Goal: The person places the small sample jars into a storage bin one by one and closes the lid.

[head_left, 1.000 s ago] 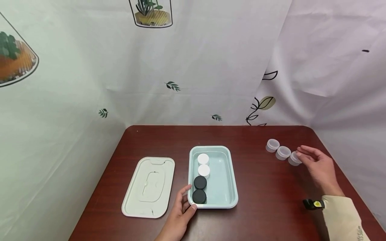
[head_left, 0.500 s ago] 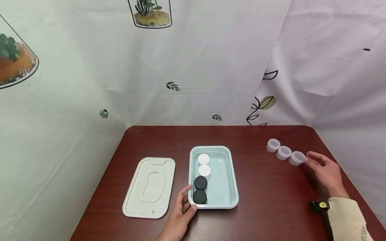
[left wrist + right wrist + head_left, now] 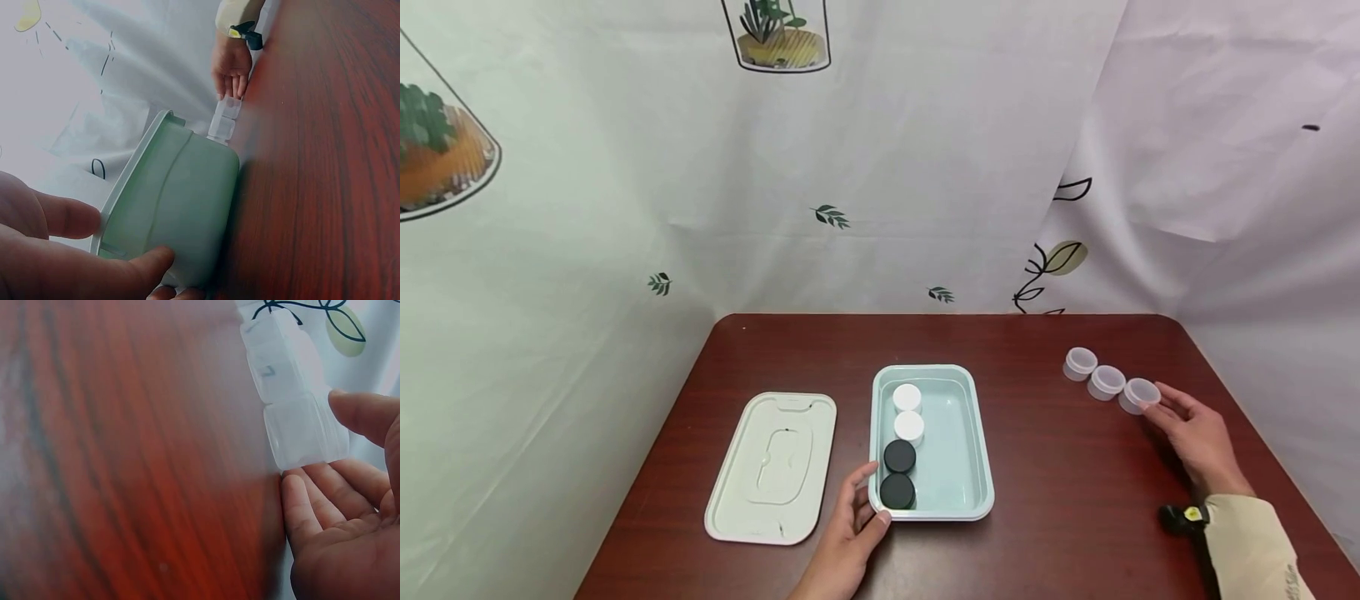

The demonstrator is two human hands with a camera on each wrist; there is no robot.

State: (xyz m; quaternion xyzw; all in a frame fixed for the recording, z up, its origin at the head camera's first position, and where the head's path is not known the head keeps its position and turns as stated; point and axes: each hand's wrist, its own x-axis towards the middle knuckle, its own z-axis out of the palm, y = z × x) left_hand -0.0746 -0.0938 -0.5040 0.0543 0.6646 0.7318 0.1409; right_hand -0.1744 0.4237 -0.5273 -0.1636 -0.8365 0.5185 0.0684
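Note:
A pale blue-green plastic tray [image 3: 951, 442] stands mid-table, with two white-lidded jars [image 3: 909, 427] and two black-lidded jars [image 3: 898, 490] in a column along its left side. My left hand [image 3: 848, 533] grips its near left corner, thumb at the front rim and fingers at the side wall [image 3: 187, 200]. At the right, three small translucent plastic jars [image 3: 1107, 382] form a slanting row. My right hand [image 3: 1202, 442] is at the nearest one [image 3: 1138, 395]. Its extended fingers [image 3: 300, 506] meet the jar's end, and the thumb lies close by the rim.
A flat whitish tray lid [image 3: 771, 467] with rounded corners lies on the dark red wooden table [image 3: 1030, 533], left of the tray. Patterned white cloth [image 3: 887, 167] hangs behind the table and along both sides.
My right hand drew back right from the nearest translucent jar, then returned to its side. The row shows little change since half a second ago. My left hand stays on the tray corner.

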